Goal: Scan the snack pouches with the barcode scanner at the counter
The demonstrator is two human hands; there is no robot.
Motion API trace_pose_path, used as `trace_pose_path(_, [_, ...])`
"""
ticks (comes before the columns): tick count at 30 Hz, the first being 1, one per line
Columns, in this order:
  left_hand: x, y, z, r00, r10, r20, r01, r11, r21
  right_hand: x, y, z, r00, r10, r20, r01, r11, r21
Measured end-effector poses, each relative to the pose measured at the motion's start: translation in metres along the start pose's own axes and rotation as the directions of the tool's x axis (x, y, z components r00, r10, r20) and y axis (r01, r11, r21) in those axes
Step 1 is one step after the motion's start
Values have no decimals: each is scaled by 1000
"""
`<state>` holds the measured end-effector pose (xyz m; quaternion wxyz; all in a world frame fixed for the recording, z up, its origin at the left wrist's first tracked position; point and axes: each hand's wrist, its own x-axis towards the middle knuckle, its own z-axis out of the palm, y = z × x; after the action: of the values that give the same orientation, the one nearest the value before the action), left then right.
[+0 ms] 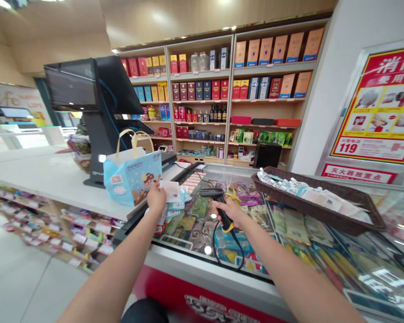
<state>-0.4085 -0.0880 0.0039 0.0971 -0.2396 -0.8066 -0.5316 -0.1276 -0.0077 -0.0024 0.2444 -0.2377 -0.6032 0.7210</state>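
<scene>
My right hand (229,212) is wrapped round the grip of a black barcode scanner (212,193), raised over the glass-topped counter. Its head points left, and a cable loops down below it. In my left hand (156,197) is a small white packet (171,190) with a printed label, pinched at its left edge. Under that packet, several blue-and-white packets (175,207) lie in a loose pile on the counter. Just left of my left hand stands a light blue gift bag (131,177) with yellow handles and a cartoon print. My fingertips partly overlap the bag's right side.
A dark brown wicker basket (366,204) with several white packets sits at the right on the glass counter (202,244), over bagged snacks. A black checkout terminal (101,130) stands on the white countertop (47,172) at left. Shelves (200,103) of boxes and bottles line the back.
</scene>
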Motion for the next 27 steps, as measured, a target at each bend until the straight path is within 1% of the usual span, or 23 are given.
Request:
trace_pose_path(3, [0,-6,-1,1000,-12,1,12,1000,8,2,-1,2,1000,4,7,-4,1000,-8])
trace_pose_path(5, [-2,-3,4,999,41,-27,-41,999,21,0,-3,-1,1000,3,-1,-3,1000,5])
trace_pose_path(7, [-6,4,13,990,130,-53,-130,992,-1,-4,-6,-8,1000,-5,-25,6,999,32])
trace_pose_path(9, [-13,17,28,978,206,-40,-208,977,-45,-11,-10,-18,998,-18,-57,22,998,59])
trace_pose_path(11, [-24,32,48,963,270,7,-268,959,-91,-19,-13,-33,995,-33,-94,41,996,79])
trace_pose_path(13, [-41,50,71,939,338,70,-327,936,-129,-30,-15,-52,988,-39,-151,55,994,98])
trace_pose_path(15, [-64,70,95,905,399,145,-376,912,-163,-43,-16,-75,971,-57,-230,84,991,107])
trace_pose_path(18, [-108,107,132,839,466,282,-420,883,-208,-67,-18,-115,928,-110,-357,157,982,108])
trace_pose_path(21, [-157,151,164,744,536,399,-464,844,-269,-95,-22,-156,864,-152,-481,224,970,96])
trace_pose_path(24, [-206,197,190,618,613,492,-516,788,-334,-125,-28,-191,785,-199,-587,281,958,50])
trace_pose_path(27, [-250,242,210,485,672,560,-599,722,-347,-149,-34,-215,668,-245,-703,359,933,17])
